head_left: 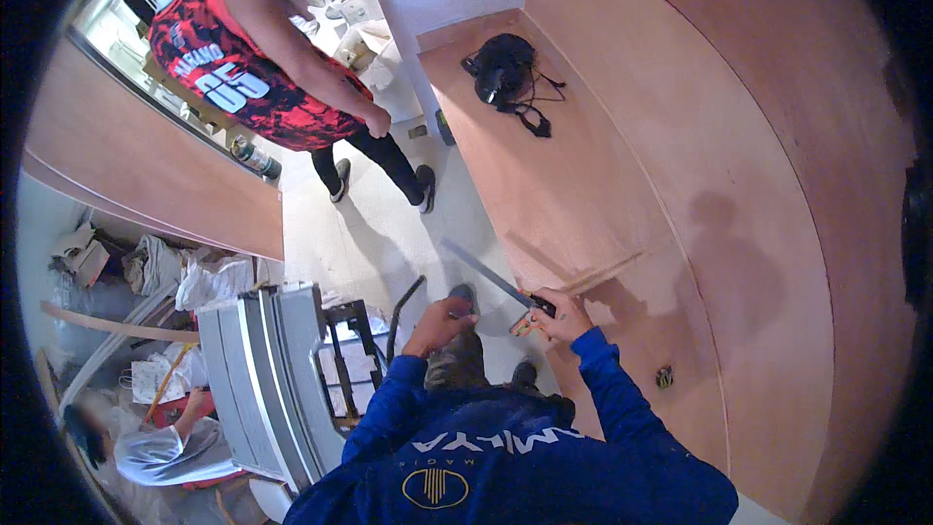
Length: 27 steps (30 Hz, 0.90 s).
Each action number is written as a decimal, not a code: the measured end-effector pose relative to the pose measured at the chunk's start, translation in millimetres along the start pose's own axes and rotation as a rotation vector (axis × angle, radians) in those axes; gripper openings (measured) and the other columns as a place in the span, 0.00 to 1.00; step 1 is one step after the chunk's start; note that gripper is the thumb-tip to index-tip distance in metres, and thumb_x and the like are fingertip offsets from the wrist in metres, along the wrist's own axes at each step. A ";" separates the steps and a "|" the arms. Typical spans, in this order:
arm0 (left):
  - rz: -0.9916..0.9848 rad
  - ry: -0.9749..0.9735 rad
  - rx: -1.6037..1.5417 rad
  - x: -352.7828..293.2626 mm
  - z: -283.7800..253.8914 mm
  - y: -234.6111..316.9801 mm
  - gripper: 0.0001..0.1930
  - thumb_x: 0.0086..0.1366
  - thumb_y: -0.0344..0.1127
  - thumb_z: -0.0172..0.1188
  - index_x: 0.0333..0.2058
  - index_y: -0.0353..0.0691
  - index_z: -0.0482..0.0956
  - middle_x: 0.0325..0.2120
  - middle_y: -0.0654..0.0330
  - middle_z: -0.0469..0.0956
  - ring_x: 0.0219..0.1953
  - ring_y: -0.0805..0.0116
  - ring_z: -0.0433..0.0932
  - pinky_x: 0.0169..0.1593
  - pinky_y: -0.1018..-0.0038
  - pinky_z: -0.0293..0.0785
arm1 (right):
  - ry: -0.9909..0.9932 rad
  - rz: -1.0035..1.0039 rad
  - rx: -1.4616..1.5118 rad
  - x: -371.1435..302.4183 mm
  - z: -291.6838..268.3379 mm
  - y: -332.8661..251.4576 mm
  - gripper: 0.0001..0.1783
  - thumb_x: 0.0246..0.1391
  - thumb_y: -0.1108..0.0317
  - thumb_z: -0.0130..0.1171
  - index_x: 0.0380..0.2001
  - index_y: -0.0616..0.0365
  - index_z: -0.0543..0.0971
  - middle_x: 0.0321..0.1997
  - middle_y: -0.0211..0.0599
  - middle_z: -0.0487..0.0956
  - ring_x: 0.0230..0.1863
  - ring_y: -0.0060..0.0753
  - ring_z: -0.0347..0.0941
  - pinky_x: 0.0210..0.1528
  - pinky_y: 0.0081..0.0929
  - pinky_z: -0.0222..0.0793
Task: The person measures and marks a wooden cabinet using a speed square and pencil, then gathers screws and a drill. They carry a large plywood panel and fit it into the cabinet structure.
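Note:
My right hand (pixel 564 319) is closed around the dark handle of a handsaw (pixel 481 269). Its long, straight grey blade points away to the upper left, above the pale floor. Orange and light-coloured parts show by the grip; my fingers partly cover them, and I cannot tell whether they all belong to the saw. My left hand (pixel 441 324) is held in front of my body, left of the saw and apart from it. Its fingers are curled together, and whatever they may hold is too small to name.
Along my right runs a wooden bench (pixel 544 194) with a curved back, bearing a black bag (pixel 505 68) and a small dark-green roundish item (pixel 665 376). A grey machine table (pixel 255 369) stands left. One person (pixel 258 58) stands ahead; another (pixel 175 447) is low at left among clutter.

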<state>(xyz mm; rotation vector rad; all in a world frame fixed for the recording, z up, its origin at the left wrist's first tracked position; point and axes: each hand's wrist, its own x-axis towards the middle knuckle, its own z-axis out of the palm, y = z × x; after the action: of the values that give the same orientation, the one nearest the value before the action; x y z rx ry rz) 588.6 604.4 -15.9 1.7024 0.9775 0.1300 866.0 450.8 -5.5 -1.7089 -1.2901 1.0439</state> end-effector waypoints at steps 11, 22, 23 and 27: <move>-0.259 -0.021 -0.781 180.8 -179.3 12.2 0.27 0.69 0.43 0.68 0.60 0.34 0.73 0.47 0.58 0.83 0.46 0.67 0.83 0.43 0.74 0.78 | -0.054 -0.102 -0.141 291.5 35.6 -70.4 0.14 0.57 0.72 0.64 0.46 0.60 0.84 0.44 0.47 0.85 0.45 0.45 0.82 0.48 0.37 0.77; -0.212 -0.136 -0.608 322.7 -305.6 31.6 0.22 0.75 0.43 0.59 0.60 0.35 0.77 0.40 0.60 0.84 0.39 0.73 0.82 0.39 0.76 0.77 | 0.115 -0.074 0.357 447.1 76.5 -127.3 0.14 0.64 0.67 0.64 0.50 0.64 0.83 0.39 0.38 0.87 0.36 0.23 0.80 0.41 0.24 0.76; -0.224 -0.156 -0.580 333.7 -312.7 29.4 0.20 0.76 0.42 0.58 0.58 0.34 0.78 0.37 0.60 0.84 0.36 0.73 0.81 0.38 0.75 0.76 | 0.203 -0.017 0.397 466.1 72.0 -120.8 0.14 0.64 0.68 0.64 0.50 0.62 0.81 0.37 0.38 0.86 0.33 0.22 0.79 0.37 0.23 0.75; -0.237 -0.271 -0.513 372.6 -340.1 26.1 0.17 0.77 0.42 0.56 0.50 0.31 0.82 0.32 0.59 0.85 0.32 0.73 0.82 0.35 0.74 0.77 | 0.320 0.269 0.570 545.5 32.4 -87.2 0.13 0.64 0.70 0.65 0.49 0.58 0.75 0.29 0.35 0.82 0.23 0.17 0.73 0.23 0.20 0.67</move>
<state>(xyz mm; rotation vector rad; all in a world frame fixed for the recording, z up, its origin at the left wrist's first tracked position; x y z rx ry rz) 662.6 1104.0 -5.8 1.0940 0.8454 -0.0086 892.9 1002.8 -31.9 -1.5371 -0.5013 1.1008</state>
